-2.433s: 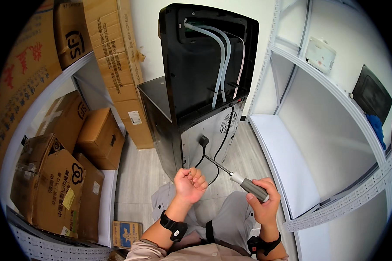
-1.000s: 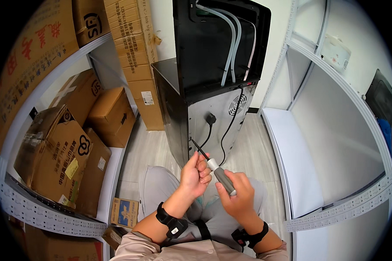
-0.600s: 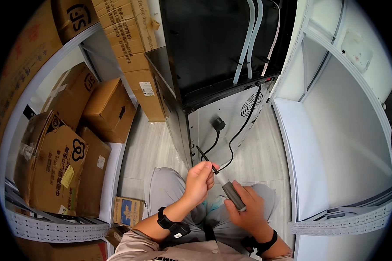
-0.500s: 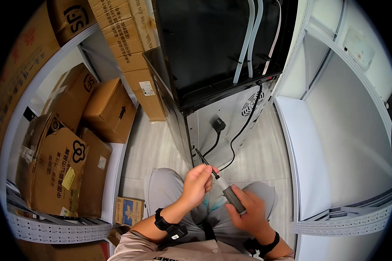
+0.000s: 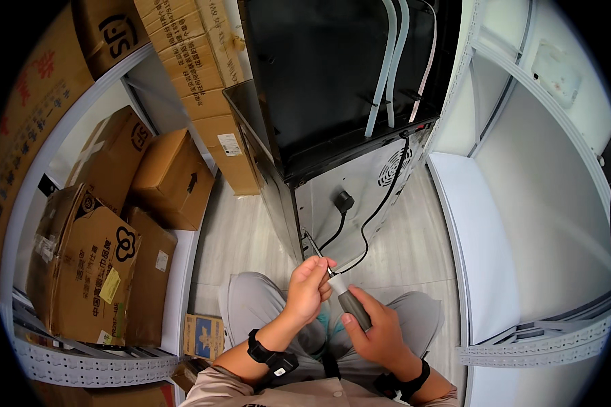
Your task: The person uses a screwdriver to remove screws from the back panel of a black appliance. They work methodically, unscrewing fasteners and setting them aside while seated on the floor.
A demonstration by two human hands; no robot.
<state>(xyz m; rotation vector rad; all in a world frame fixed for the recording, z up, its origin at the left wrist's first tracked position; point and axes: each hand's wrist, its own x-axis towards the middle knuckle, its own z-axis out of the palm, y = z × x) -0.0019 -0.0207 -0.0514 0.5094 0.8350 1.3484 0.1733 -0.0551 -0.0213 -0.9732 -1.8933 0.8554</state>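
Note:
My right hand (image 5: pixel 377 332) grips the grey handle of a screwdriver (image 5: pixel 353 304). My left hand (image 5: pixel 307 290) has thumb and fingers closed round the screwdriver's shaft. The tip points at the lower left edge of a silver rear panel (image 5: pixel 322 210) on a tall black appliance (image 5: pixel 319 81); whether it touches is unclear. A black plug (image 5: pixel 344 201) sits on that panel with cable running down, beside a longer cord (image 5: pixel 365 237) and a round vent (image 5: pixel 394 166). Pale tubes (image 5: pixel 392 64) run down the upper black back.
Shelving on the left (image 5: pixel 95 366) holds cardboard boxes (image 5: pixel 163 176); a tall carton (image 5: pixel 224 169) stands behind the appliance's left side. A small box (image 5: pixel 204 332) lies on the floor (image 5: pixel 231 230). White shelving (image 5: pixel 475 251) lines the right. My bent legs (image 5: pixel 414 319) are below my hands.
Since the oldest frame, my left hand has moved onto the shaft, and the screwdriver's tip has shifted down-left to the panel's edge. The view tilts further down and the appliance appears larger.

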